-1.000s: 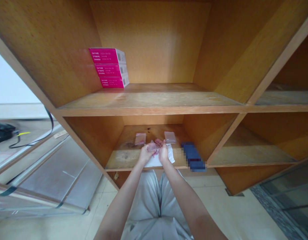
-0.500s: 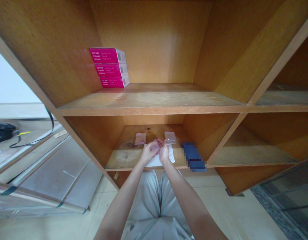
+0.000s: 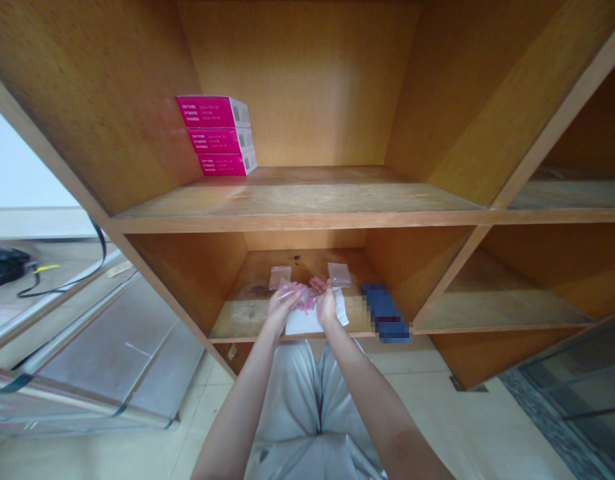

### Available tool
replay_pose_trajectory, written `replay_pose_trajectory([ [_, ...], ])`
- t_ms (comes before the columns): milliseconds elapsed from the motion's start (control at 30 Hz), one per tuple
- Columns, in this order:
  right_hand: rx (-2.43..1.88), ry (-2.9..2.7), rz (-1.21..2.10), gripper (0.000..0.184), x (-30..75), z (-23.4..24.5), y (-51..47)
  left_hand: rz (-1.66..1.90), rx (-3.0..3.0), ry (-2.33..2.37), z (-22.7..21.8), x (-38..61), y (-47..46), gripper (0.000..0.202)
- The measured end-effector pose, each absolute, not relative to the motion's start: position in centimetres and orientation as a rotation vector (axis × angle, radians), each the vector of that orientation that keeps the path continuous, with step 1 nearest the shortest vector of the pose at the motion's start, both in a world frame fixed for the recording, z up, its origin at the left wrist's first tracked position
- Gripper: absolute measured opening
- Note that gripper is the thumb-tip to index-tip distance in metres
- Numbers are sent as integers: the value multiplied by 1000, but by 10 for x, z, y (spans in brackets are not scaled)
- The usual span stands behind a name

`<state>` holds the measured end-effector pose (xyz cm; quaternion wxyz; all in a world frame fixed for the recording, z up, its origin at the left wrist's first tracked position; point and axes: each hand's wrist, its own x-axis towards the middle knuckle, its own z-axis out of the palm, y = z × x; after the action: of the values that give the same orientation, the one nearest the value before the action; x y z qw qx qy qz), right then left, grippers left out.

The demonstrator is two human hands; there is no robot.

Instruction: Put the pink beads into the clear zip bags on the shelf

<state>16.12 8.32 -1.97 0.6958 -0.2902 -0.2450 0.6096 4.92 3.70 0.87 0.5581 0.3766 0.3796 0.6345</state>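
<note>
My left hand (image 3: 281, 309) and my right hand (image 3: 327, 301) are raised inside the lower compartment of a wooden shelf unit. Between them is a small clear plastic bag (image 3: 293, 290) holding small pink beads (image 3: 306, 302); both hands pinch it. Below the hands lies a white paper sheet (image 3: 303, 324) on the shelf's front edge. Two more small clear bags lie behind my hands: a pinkish one (image 3: 280, 275) on the left and a paler one (image 3: 339, 274) on the right.
A blurred blue object (image 3: 384, 312) lies right of my right hand. Three stacked magenta boxes (image 3: 217, 135) stand on the upper shelf. Side compartments lie to the right. Plastic-wrapped panels (image 3: 112, 350) and a black cable (image 3: 47, 283) are at lower left.
My left hand has moved left and slightly down, drawing the bag away from my right hand. The bag now looks more spread, and the pink beads show more plainly.
</note>
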Motion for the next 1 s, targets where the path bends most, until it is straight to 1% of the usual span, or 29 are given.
replay_pose_trajectory([
  [133, -662, -549, 1351, 35, 161, -20, 82, 1528, 693, 782, 2, 38, 33, 37],
  [233, -676, -561, 1355, 35, 161, -20, 83, 1495, 673, 730, -4, 33, 36, 31],
  [533, -838, -602, 1418, 37, 163, -14, 93, 1471, 632, 700, -8, 33, 37, 23],
  [733, -802, -647, 1452, 29, 159, -7, 97, 1454, 646, 725, -9, 32, 36, 27],
  [900, -764, -640, 1477, 30, 158, -1, 97, 1438, 662, 735, -7, 32, 35, 28],
  [1000, -732, -663, 1452, 25, 158, 2, 94, 1437, 660, 749, -6, 32, 34, 28],
])
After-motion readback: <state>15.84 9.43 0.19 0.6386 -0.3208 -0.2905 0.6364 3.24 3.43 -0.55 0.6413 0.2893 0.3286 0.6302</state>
